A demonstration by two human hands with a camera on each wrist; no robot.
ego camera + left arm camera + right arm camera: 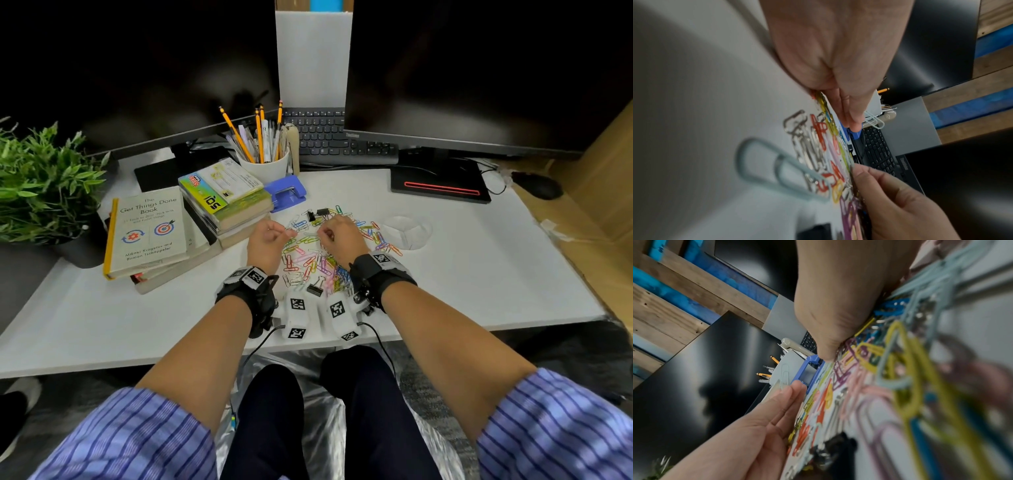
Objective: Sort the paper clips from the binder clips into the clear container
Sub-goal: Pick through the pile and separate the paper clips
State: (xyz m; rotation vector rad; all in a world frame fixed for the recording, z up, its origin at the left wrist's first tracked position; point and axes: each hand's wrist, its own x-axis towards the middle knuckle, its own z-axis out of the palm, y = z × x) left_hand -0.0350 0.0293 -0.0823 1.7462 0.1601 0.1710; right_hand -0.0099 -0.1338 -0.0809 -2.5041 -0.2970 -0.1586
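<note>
so, left hand (265, 240): fingers pinch a pale clip (875, 121), lifted free for sorting
right hand (340, 236): fingers curled into pile (318, 253), grip unclear
container (406, 231): beyond right fingertips

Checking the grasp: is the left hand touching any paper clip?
Touching. Left wrist view shows the left hand pinching a pale paper clip at its fingertips.

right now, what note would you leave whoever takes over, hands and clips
Left hand pinches a pale paper clip at the pile's left edge.
Right hand is curled down into the paper clip pile; any grip is hidden.
Clear container sits right of the pile, nothing visible inside.
Binder clips lie mixed in at the far and near edges.
Done: nothing visible. Left: almost all sorting.
</note>
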